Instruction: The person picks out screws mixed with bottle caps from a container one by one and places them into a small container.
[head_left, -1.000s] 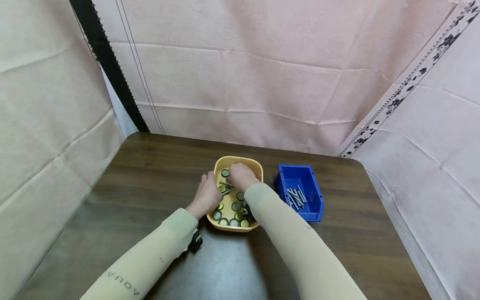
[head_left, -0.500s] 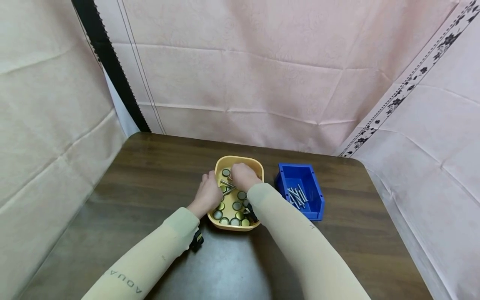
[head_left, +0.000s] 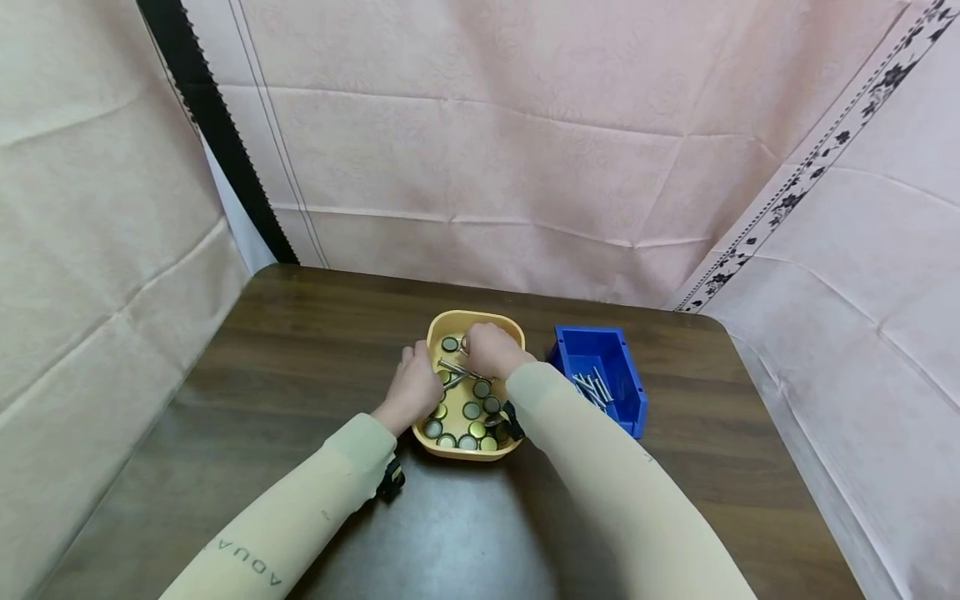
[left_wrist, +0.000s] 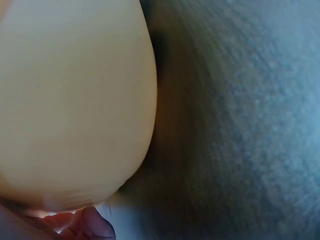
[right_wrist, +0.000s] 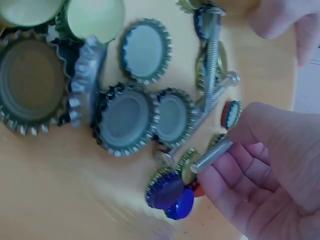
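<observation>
My left hand (head_left: 414, 385) holds the left side of a yellow plastic container (head_left: 420, 433); curled fingers (left_wrist: 95, 222) show beside its outer wall in the left wrist view. Inside the container, my right hand (head_left: 491, 350) pinches a threaded metal bolt (right_wrist: 212, 156) between thumb and fingers, its plain end poking out. Two more bolts lie crossed close by, one of them a long bolt (right_wrist: 212, 65) with its head toward the left hand. Many bottle caps surround them, among them a grey-lined cap (right_wrist: 125, 120) and a blue cap (right_wrist: 180, 204).
To the right of the container stands a blue open-front bin (head_left: 609, 350) with several bolts (head_left: 594, 387) in it. Both rest on a brown wooden table (head_left: 337, 325). Pale cloth (head_left: 480, 167) hangs behind and at both sides.
My right hand and forearm have shifted slightly to the right within the container. More of the bolts beside the hand now shows. The left hand stays on the container's side.
</observation>
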